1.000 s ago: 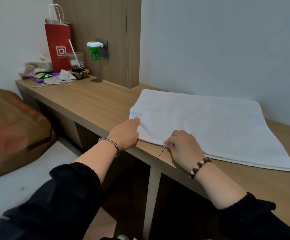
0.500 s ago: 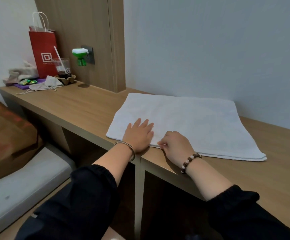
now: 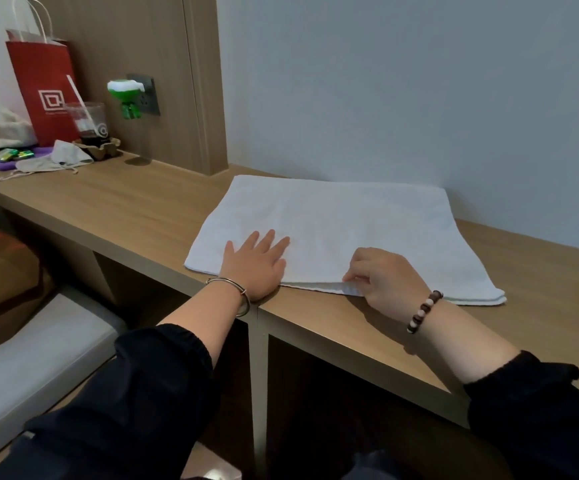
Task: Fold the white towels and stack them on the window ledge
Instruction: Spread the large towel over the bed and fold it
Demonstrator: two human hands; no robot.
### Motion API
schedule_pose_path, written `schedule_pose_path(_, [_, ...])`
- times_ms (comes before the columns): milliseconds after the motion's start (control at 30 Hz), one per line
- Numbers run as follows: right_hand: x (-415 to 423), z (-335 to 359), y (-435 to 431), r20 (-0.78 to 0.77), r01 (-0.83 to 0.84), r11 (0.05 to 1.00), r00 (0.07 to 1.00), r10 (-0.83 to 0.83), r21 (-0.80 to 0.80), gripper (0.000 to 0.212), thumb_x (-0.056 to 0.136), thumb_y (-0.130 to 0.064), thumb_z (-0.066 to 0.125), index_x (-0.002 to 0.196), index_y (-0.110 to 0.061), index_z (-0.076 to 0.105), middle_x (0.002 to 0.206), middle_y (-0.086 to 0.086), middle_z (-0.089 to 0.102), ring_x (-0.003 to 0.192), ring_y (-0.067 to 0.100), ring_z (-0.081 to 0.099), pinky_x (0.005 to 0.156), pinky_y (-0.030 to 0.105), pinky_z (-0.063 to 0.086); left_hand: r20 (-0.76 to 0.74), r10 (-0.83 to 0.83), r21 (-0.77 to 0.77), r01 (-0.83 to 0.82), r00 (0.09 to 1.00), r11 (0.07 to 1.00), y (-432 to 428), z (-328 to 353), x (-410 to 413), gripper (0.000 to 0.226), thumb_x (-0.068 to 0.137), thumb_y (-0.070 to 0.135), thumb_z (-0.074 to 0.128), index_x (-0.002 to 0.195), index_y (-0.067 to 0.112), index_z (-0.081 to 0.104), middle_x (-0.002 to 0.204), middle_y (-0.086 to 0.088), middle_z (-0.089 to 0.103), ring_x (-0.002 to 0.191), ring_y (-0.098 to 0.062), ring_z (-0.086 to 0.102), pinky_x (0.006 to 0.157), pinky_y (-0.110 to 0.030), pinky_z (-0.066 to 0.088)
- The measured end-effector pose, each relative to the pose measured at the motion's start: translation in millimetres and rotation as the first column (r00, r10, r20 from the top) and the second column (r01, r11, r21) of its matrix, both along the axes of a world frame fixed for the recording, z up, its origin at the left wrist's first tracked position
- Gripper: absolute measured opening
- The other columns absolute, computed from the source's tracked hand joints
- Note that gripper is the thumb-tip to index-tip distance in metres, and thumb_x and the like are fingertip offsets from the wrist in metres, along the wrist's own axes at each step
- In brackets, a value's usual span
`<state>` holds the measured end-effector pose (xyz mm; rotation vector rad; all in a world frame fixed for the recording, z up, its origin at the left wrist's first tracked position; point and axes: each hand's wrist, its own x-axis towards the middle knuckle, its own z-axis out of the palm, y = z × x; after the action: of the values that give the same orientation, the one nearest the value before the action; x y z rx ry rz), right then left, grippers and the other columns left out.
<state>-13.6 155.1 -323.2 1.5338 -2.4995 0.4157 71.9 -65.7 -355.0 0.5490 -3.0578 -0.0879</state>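
The long wooden ledge [image 3: 135, 216] runs along the wall, and the white towel [image 3: 357, 223] lies flat on it, its far edge close to the wall and its near edge along the front lip of the ledge. Two layers show at its near right corner, so I judge it already doubled once and the step in hand to be the next fold of this same towel; no finished stack is in view, and stacking is not yet begun. The next move, as I judge it, calls for lifting the pinched near edge and carrying it across the cloth while the other hand keeps the lower layers from sliding, then matching the edges before smoothing the crease. At the far left end of the ledge, well apart from the towel, stands a red paper bag [image 3: 43, 95]. My left hand [image 3: 255, 263] lies palm down on the towel near its near left corner, fingers straight and spread, pressing the cloth to the ledge. My right hand [image 3: 381, 278] rests at the near edge, just beside the left, its fingers curled and its thumb and forefinger pinching the hem of the towel. Both forearms reach forward from dark sleeves; a metal bangle [image 3: 232, 285] circles the left wrist and a bead bracelet [image 3: 424, 311] the right.
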Motion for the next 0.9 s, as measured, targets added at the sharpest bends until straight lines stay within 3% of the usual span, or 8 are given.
schedule_pose_path(100, [-1.4,-7.0,1.8,-0.006,-0.059,0.997,0.998,0.059,0.043,0.016,0.086,0.000,0.059,0.083,-0.004,0.074,0.088,0.005,0.065,0.085,0.024,0.059,0.070,0.025,0.038,0.006,0.000,-0.011,0.000,1.000,1.000,-0.9,-1.2,-0.9,0.051,0.101,0.035,0.013,0.150,0.038,0.000,0.160,0.006,-0.003,0.147,-0.019,-0.001,0.115,-0.056,0.004])
schedule_pose_path(300, [-1.4,-12.1,2.9,-0.042,-0.142,0.985,0.989,0.139,-0.094,0.025,0.065,0.017,0.063,0.064,-0.007,0.069,0.071,0.002,0.063,0.067,0.024,0.061,0.062,0.022,0.044,0.023,0.020,-0.005,-0.020,1.000,1.000,0.0,-0.2,-3.2,0.052,0.100,0.032,0.013,0.150,0.039,0.001,0.160,0.006,-0.002,0.147,-0.018,-0.001,0.115,-0.055,0.004])
schedule_pose_path(433, [-0.7,-15.0,1.9,-0.017,-0.109,0.994,0.994,0.109,0.021,0.021,0.081,0.009,0.058,0.079,-0.007,0.071,0.087,0.002,0.065,0.086,0.020,0.057,0.072,0.022,0.040,0.039,0.019,0.001,-0.019,0.999,1.000,0.9,0.3,-3.3,0.052,0.100,0.032,0.014,0.150,0.039,0.003,0.160,0.006,-0.002,0.147,-0.018,-0.001,0.115,-0.055,0.003])
schedule_pose_path(633, [3.3,-14.4,7.6,0.085,-0.013,1.000,0.996,0.012,0.010,0.026,0.093,-0.003,0.050,0.099,-0.012,0.073,0.104,-0.002,0.063,0.101,0.015,0.052,0.080,0.016,0.033,0.055,0.048,0.059,-0.051,0.997,0.997,3.8,5.4,-2.5,0.052,0.099,0.029,0.018,0.150,0.035,0.011,0.160,0.006,0.002,0.147,-0.018,0.000,0.114,-0.057,0.000])
schedule_pose_path(733, [7.3,-14.6,9.3,0.095,-0.023,1.000,0.995,0.023,-0.004,0.025,0.095,-0.005,0.050,0.102,-0.012,0.073,0.107,0.000,0.064,0.104,0.017,0.052,0.082,0.018,0.035,0.005,0.172,0.145,-0.171,0.985,0.975,20.3,13.4,-17.6,0.040,0.096,0.025,0.028,0.132,0.020,0.043,0.147,-0.003,0.034,0.140,-0.024,0.020,0.110,-0.060,0.008])
schedule_pose_path(800, [8.0,-15.2,11.1,0.106,-0.031,0.999,0.994,0.033,-0.016,0.025,0.094,-0.005,0.051,0.104,-0.012,0.073,0.108,0.001,0.064,0.105,0.018,0.053,0.084,0.020,0.036,-0.076,0.182,0.186,-0.165,0.980,0.969,41.7,16.0,-30.4,0.034,0.095,0.031,0.032,0.119,0.014,0.051,0.133,-0.004,0.046,0.131,-0.025,0.031,0.106,-0.055,0.017])
schedule_pose_path(900, [7.5,-18.0,20.1,0.159,-0.033,0.998,0.986,0.040,-0.051,0.026,0.093,-0.003,0.052,0.105,-0.012,0.074,0.109,0.001,0.065,0.104,0.017,0.054,0.087,0.019,0.037,-0.091,0.092,0.123,-0.080,0.992,0.989,71.5,4.0,-38.8,0.049,0.098,0.041,0.023,0.143,0.023,0.030,0.155,-0.004,0.020,0.142,-0.026,0.014,0.110,-0.056,0.012])
